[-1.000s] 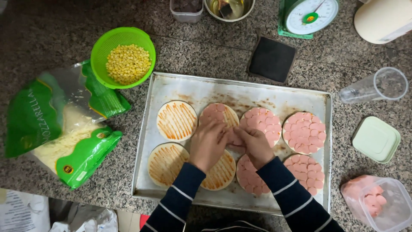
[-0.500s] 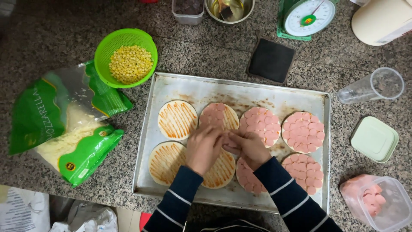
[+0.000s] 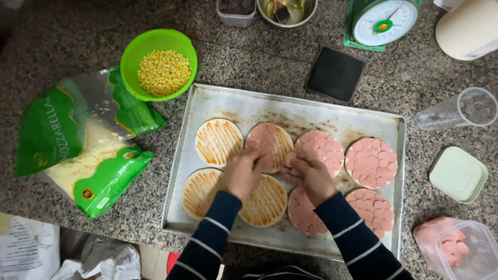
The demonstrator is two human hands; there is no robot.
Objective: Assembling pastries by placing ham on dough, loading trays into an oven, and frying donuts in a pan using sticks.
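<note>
Both hands, left hand [image 3: 243, 173] and right hand [image 3: 310, 179], fingers together on pink sausage slices [image 3: 270, 155], were covering the half-topped round base [image 3: 270, 145] at twelve o'clock; bare bases probably came next.

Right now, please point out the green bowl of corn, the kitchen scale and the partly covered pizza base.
green bowl of corn [image 3: 134, 52], head view, left rim.
kitchen scale [image 3: 385, 21], head view, dial face.
partly covered pizza base [image 3: 270, 137], head view, pink slices.

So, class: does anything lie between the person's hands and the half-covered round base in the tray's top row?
Nothing visible does. The left hand and right hand already reach the half-covered base; neighbouring bases lie beside it.
</note>
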